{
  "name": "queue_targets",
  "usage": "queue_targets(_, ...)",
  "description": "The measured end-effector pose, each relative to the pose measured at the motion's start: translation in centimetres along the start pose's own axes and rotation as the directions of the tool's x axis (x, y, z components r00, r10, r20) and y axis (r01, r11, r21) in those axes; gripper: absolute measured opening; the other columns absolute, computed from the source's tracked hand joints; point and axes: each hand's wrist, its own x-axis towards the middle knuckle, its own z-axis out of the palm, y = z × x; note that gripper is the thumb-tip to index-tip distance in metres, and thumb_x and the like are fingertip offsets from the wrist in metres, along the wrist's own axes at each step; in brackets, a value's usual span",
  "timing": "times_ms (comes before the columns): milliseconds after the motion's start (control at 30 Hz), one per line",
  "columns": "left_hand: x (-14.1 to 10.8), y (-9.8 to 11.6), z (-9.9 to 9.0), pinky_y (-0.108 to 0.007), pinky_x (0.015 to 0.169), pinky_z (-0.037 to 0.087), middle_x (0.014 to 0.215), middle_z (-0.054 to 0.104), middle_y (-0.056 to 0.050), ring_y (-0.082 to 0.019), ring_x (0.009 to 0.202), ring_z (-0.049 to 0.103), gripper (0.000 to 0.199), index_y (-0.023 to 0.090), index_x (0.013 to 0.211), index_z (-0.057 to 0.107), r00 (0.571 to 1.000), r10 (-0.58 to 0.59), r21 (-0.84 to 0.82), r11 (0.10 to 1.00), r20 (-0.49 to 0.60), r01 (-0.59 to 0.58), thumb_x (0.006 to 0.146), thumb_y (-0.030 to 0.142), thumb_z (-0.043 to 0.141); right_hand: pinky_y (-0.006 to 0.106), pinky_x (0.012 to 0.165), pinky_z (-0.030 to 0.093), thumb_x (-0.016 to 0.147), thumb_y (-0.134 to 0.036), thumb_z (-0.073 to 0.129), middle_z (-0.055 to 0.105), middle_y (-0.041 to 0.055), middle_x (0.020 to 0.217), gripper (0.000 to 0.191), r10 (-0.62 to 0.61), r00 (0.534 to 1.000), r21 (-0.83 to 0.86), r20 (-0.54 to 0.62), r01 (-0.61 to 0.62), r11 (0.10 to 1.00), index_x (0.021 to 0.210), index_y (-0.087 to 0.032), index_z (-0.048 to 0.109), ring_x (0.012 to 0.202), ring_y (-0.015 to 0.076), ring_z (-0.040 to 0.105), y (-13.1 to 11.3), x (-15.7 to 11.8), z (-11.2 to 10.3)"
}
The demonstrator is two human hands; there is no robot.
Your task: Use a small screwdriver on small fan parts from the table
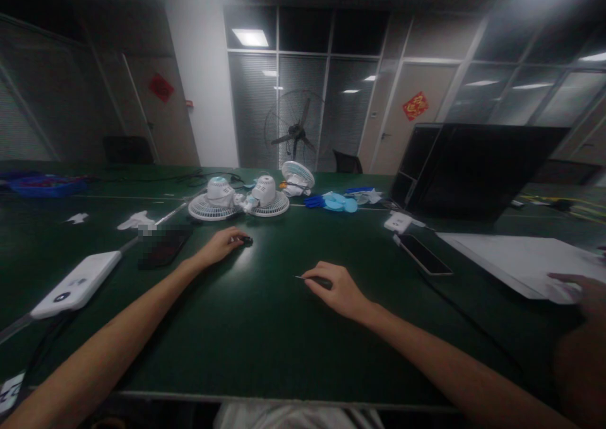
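Observation:
My left hand point(225, 245) reaches over the table, fingers closed on a small black part point(247, 240); its exact kind is too small to make out. In my right hand point(337, 286) is a small screwdriver point(322, 282), pinched between thumb and fingers. Its thin metal tip points left, and the hand hides part of its dark handle. Beyond my left hand, two small white fans point(214, 202) lie with grilles down, and another white fan point(298, 176) leans tilted behind them. Blue fan blades point(339, 202) lie to the right of the fans.
A green table point(265, 334) spans the view. Left are a white power bank point(78, 284) and a dark phone point(165, 249). Right are another phone point(425, 255), a large black box-like object point(483, 170) and white sheets point(525, 258), with another person's hand point(575, 287) at them.

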Motion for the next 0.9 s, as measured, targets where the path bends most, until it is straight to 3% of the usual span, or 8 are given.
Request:
queue_targets(133,-0.3,-3.8,-1.4,-0.041,0.091,0.054,0.109,0.075,-0.013,-0.029,0.096,0.069,0.038,0.017,0.112,0.075,0.982,-0.123,0.051,0.99,-0.147,0.132,0.088,0.044,0.062,0.03,0.078,0.055,0.107,-0.036,0.059,0.073,0.0052,0.107,0.024,0.01,1.0,-0.006,0.01,-0.01,1.0,0.118,-0.022,0.076,0.092,0.019,0.069,0.1,0.0,0.0)
queue_targets(267,-0.2,-5.1,-1.9,-0.041,0.092,0.055,0.11,0.076,-0.013,-0.03,0.099,0.07,0.049,0.017,0.115,0.072,0.968,-0.176,0.04,0.982,-0.177,0.186,0.084,0.055,0.064,0.031,0.081,0.055,0.107,-0.036,0.059,0.073,0.0047,0.108,0.023,0.012,1.0,-0.009,0.018,-0.012,1.0,0.118,-0.023,0.075,0.093,0.0189,0.069,0.3,0.0,0.2)
queue_targets(500,-0.3,-4.7,-4.4,-0.04,0.091,0.055,0.111,0.076,-0.014,-0.03,0.098,0.071,0.054,0.017,0.107,0.075,0.981,-0.165,0.022,0.986,-0.102,0.168,0.081,0.063,0.065,0.031,0.082,0.055,0.107,-0.036,0.061,0.073,0.0047,0.106,0.023,0.019,1.0,-0.02,0.008,-0.019,1.0,0.117,-0.023,0.076,0.093,0.019,0.069,0.3,0.0,0.2)
queue_targets(700,-0.9,-3.7,-5.8,-0.034,0.088,0.055,0.103,0.078,-0.008,-0.028,0.096,0.072,0.04,0.023,0.099,0.08,0.974,-0.148,-0.011,0.988,0.172,0.152,0.074,0.052,0.074,0.032,0.083,0.055,0.108,-0.037,0.058,0.073,0.0054,0.109,0.025,0.02,1.0,0.001,0.02,-0.02,1.0,0.119,-0.022,0.075,0.095,0.0193,0.068,0.1,0.0,0.0)
queue_targets(800,-0.8,-3.7,-5.6,-0.034,0.088,0.055,0.1,0.079,-0.008,-0.027,0.094,0.073,0.034,0.023,0.092,0.081,0.975,-0.151,-0.003,0.988,0.163,0.154,0.076,0.051,0.072,0.032,0.083,0.056,0.108,-0.037,0.058,0.073,0.0054,0.11,0.025,0.021,1.0,-0.001,0.022,-0.021,1.0,0.119,-0.022,0.075,0.096,0.0194,0.069,0.1,-0.1,0.0)
queue_targets(900,-0.7,-4.2,-5.2,-0.034,0.08,0.055,0.093,0.077,-0.008,-0.028,0.087,0.072,0.041,0.022,0.094,0.08,0.979,-0.182,0.017,0.983,0.093,0.182,0.072,0.055,0.073,0.031,0.081,0.056,0.108,-0.037,0.059,0.073,0.0051,0.109,0.025,0.017,1.0,-0.006,0.019,-0.017,1.0,0.119,-0.023,0.075,0.094,0.019,0.069,0.1,0.0,0.0)
